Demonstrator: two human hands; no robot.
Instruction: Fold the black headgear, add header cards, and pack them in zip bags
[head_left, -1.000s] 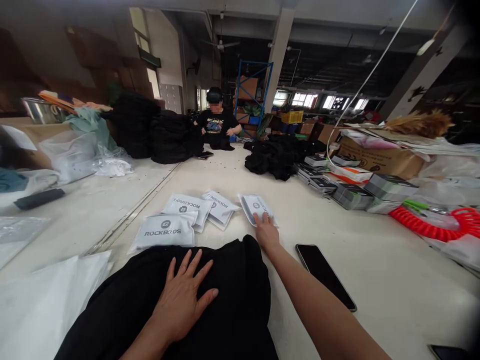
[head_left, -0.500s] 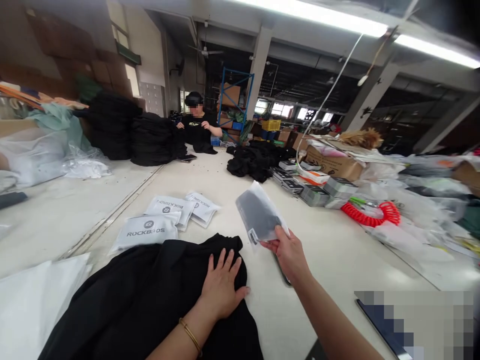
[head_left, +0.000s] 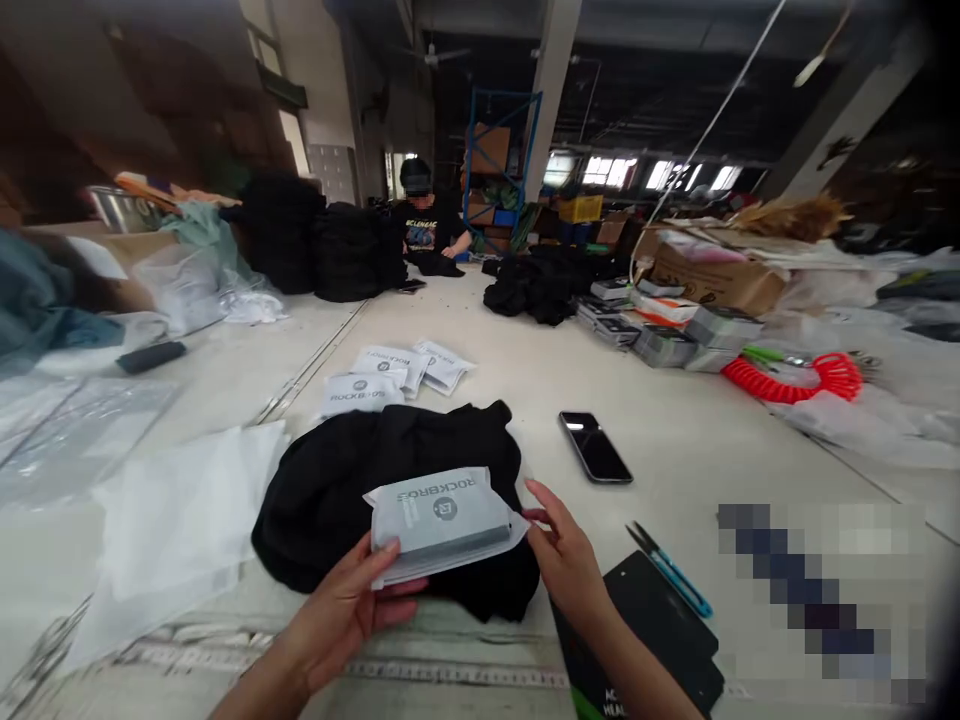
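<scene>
- Centrally, a printed pale packet (head_left: 439, 515) is supported above a black cloth bundle (head_left: 397, 445), its lettering inverted in the view.
- Left hand (head_left: 349, 610): grasping the packet's near left corner, thumb above, fingers beneath.
- Right hand (head_left: 566, 560): fingertips appear to pinch the loose right-hand corner; the pressure applied cannot be told.
- Likely fault, slippage: the wrapper looks smooth and is held only at its ends, so one relaxed corner could tip the packet onto the cloth.
- Likely fault, tearing: the wrapper looks thin, and opposed pulling might split or crease it.
- Likely fault, snagging: blue-handled snips (head_left: 675, 575) lie near the right forearm on a dark card (head_left: 637, 625); a sideways sweep could catch them, or nudge the phone (head_left: 596, 448).
</scene>
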